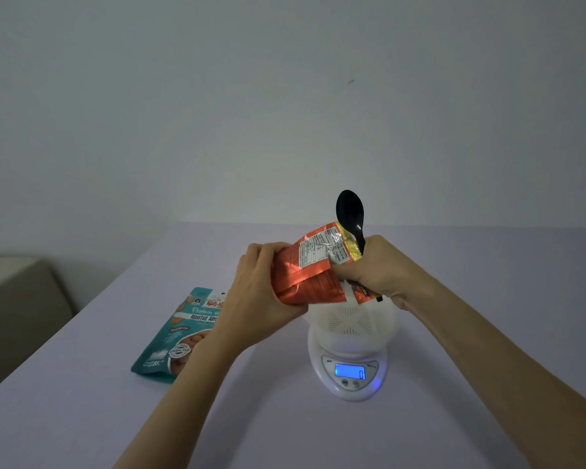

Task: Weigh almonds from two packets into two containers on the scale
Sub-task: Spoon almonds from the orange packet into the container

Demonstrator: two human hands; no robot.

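Note:
An orange foil almond packet [307,269] is held tilted above a white slotted container [352,321]. That container sits on a white digital scale [349,370] whose blue display reads 0. My left hand [257,282] grips the packet's bottom end. My right hand [372,269] grips the packet's top end together with a black spoon [349,211], whose bowl points up. A teal roasted-almond packet [180,333] lies flat on the table, left of the scale. No almonds show in the container.
The work surface is a pale lilac table [454,418] against a plain wall. A beige block of furniture [17,306] stands off the table's left edge.

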